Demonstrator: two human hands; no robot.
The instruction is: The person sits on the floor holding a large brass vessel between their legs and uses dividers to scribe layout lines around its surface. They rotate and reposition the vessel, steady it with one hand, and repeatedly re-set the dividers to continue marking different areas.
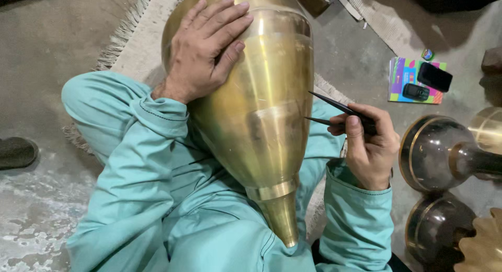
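A large brass vase (261, 110) lies across my lap, its narrow end pointing toward me. My left hand (206, 49) rests flat on its wide upper body, fingers spread over the metal. My right hand (368, 144) grips a dark two-pronged metal tool (334, 111), like dividers, with the points touching the vase's right side. Both arms wear teal sleeves.
Dark round metal pieces with brass rims (439, 151) sit on the floor at the right. A colourful booklet (408, 78) with two small phones (434, 76) on it lies at the upper right. A fringed mat (141, 42) lies under the vase. A dark shoe (15, 151) sits at far left.
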